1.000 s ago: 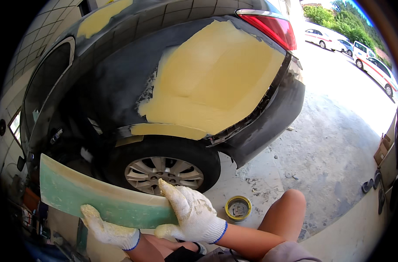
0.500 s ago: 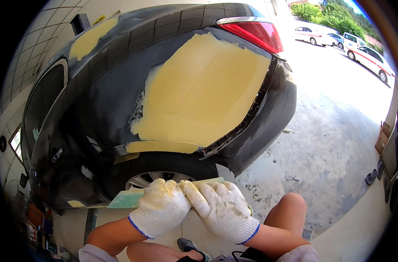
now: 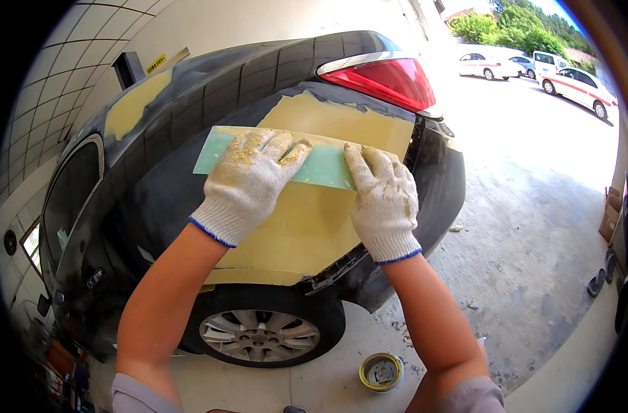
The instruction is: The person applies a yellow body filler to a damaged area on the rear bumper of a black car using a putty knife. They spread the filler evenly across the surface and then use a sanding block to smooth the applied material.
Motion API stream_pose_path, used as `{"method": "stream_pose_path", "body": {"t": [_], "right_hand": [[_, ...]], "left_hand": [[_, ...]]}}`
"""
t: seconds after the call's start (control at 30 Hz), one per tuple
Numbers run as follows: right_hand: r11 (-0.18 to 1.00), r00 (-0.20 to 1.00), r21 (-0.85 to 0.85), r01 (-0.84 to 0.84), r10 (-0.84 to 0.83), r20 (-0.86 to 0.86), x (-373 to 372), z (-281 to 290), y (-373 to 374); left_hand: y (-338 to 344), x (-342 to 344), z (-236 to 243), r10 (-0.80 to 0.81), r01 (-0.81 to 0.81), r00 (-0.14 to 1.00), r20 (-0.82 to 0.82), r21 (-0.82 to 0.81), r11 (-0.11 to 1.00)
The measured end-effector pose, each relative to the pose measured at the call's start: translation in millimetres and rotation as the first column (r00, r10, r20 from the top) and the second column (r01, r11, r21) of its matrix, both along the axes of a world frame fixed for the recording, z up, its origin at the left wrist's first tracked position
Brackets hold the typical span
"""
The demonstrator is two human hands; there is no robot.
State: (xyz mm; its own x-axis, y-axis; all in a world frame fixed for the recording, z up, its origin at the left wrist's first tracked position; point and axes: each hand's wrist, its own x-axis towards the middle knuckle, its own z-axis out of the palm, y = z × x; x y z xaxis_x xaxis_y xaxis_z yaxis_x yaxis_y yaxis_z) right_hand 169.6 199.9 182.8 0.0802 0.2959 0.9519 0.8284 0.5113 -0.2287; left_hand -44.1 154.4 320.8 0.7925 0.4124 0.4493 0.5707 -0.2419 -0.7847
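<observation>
Spreader point(image 3: 328, 166) across the filler point(image 3: 297, 227), both hands on it

The left hand point(image 3: 242, 172) and right hand point(image 3: 386, 196), gloved, have hold of the green strip, which lies crosswise over the filler's upper part on the car point(image 3: 166, 162), below the tail light point(image 3: 390, 84). Left fingers are bent and slightly parted over its left half; right fingers curl close together at its right end. How far they close beneath is hidden.

If the filler is soft, uneven pressure between the hands could bow the strip and leave a ridge. Its left end overhangs dark paint, so leaning there might drag a smear. A slip rightward could push filler into the bumper point(image 3: 434, 189) gap. Crust point(image 3: 245, 148) on the left hand might crumble and score the surface.
</observation>
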Motion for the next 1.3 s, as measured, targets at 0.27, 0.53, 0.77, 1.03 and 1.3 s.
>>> {"method": "stream_pose_path", "body": {"t": [0.27, 0.53, 0.77, 1.03, 1.3], "right_hand": [[0.996, 0.998, 0.077, 0.050, -0.047, -0.033, 27.2, 19.3, 83.5], [0.997, 0.994, 0.063, -0.043, 0.050, -0.099, 41.1, 11.6, 116.2], [0.999, 0.989, 0.031, -0.041, 0.045, -0.142, 18.6, 3.2, 103.7], [0.998, 0.980, 0.042, -0.052, 0.059, -0.187, -23.6, -30.6, 73.4], [0.993, 0.978, 0.003, -0.114, 0.113, -0.173, -74.7, -62.4, 32.7]], "left_hand": [[85.4, 34.0, 23.8, -0.027, 0.027, 0.999, 0.028, 0.005, 1.000], [96.7, 61.1, 27.2, 0.022, -0.022, 1.000, -0.013, 0.033, 0.999], [97.8, 42.0, 24.5, -0.063, 0.064, 0.998, -0.017, 0.007, 0.998], [71.2, 9.0, 1.5, -0.074, 0.075, 0.996, -0.045, 0.033, 0.997], [32.1, -43.3, -33.1, -0.054, 0.054, 0.998, -0.011, 0.021, 0.998]]}}
